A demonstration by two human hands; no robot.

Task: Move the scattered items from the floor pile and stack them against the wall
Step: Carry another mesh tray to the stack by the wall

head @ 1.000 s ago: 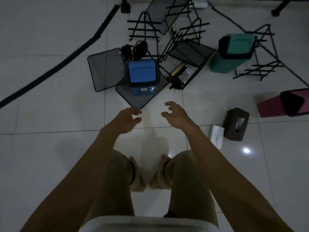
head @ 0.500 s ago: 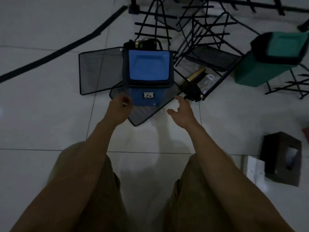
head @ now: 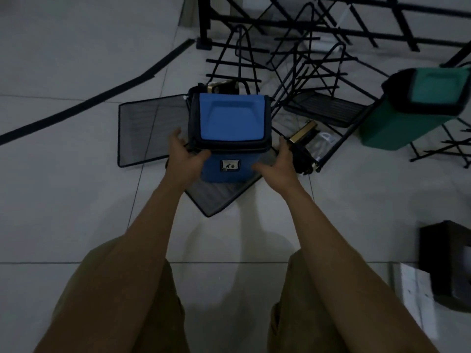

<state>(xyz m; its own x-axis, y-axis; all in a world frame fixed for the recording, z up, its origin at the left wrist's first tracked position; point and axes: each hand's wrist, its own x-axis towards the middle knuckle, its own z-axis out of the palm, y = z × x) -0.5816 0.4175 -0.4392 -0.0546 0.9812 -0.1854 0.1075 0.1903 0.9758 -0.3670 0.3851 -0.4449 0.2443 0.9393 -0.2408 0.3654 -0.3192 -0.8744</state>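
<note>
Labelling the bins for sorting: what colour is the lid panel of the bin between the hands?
Blue, framed by a dark rim; the head view shows it.

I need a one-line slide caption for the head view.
Both hands, left and right, reach around a blue lidded bin resting on mesh trays.

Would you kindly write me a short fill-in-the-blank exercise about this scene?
1. Both hands reach for the ____ bin.
2. That bin stands on a mesh ____.
3. The green bin lies to the person's ____.
4. The left hand and right hand flank the blue bin's ____.

Missing words: blue; tray; right; sides
</note>
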